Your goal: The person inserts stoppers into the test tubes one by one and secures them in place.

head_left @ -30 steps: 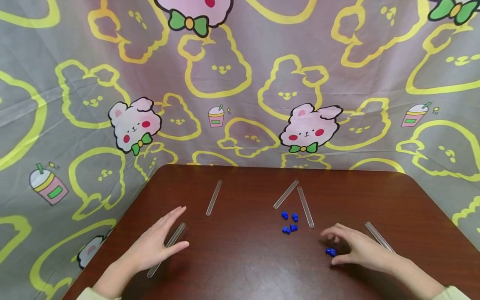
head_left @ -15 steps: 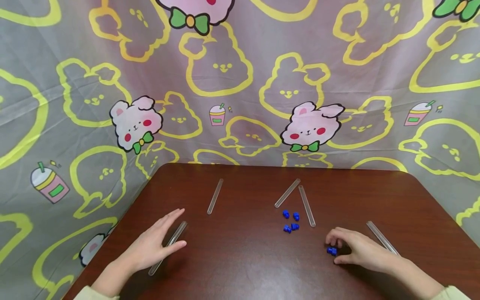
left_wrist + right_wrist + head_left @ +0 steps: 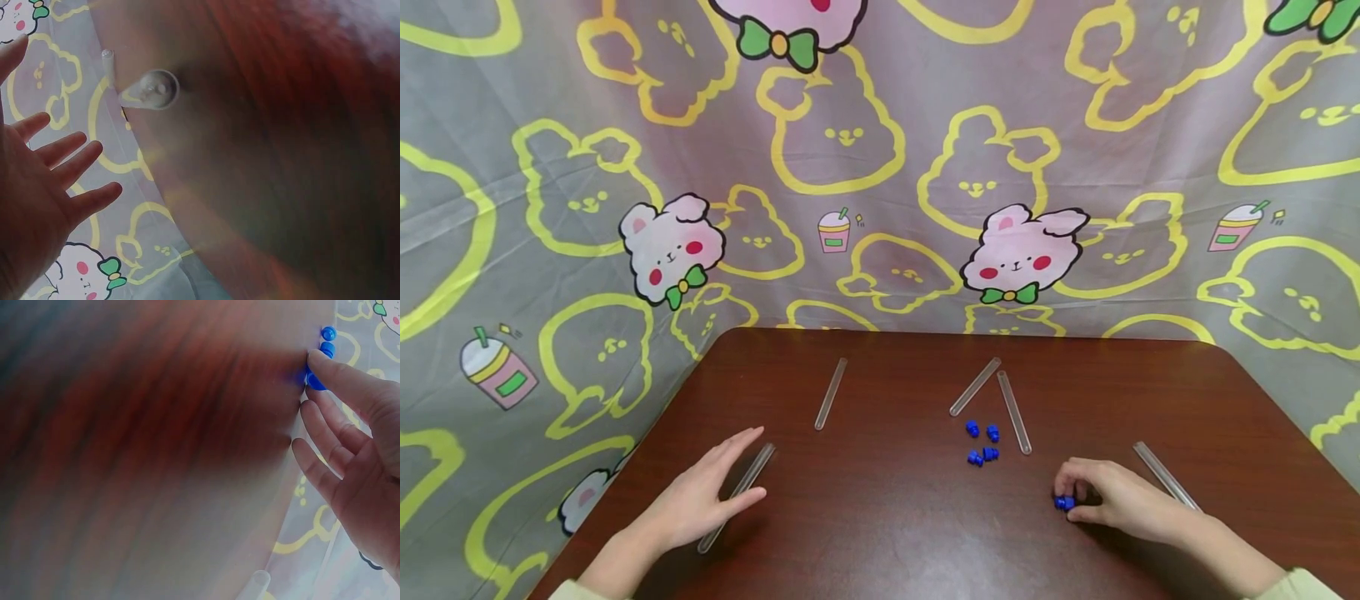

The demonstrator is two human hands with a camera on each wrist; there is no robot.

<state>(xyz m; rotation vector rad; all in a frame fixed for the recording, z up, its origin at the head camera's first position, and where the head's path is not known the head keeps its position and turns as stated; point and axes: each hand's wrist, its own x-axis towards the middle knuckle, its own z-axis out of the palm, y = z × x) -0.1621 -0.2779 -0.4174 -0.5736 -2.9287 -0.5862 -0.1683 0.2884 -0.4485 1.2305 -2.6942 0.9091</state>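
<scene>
Right hand (image 3: 1120, 498) sits low on the counter (image 3: 887, 533) at about 4 o'clock from the middle, fingers curled down over a small blue cap (image 3: 1063, 502). Thumb and fingertips seem to be pinching it, though the right wrist view is blurry, so I'd only say it looks like a pinch with the cap against the wood. Just past that hand, toward 2 o'clock of it, a clear tube (image 3: 1165, 477) lies flat on the counter.

Left hand (image 3: 703, 493) is at roughly 8 o'clock, flat and relaxed with the fingers straight and a bit spread, holding nothing. Its thumb side rests right beside, maybe touching, another clear tube (image 3: 737, 496) that runs diagonally under the palm edge.

Four more blue caps (image 3: 982, 443) sit in a loose cluster near the middle, well apart from both hands. At 12 o'clock of that cluster two tubes (image 3: 994, 396) make an upside-down V, and one lone tube (image 3: 831, 393) lies off at 11 o'clock. A cartoon bunny cloth (image 3: 880, 167) hangs behind everything.
</scene>
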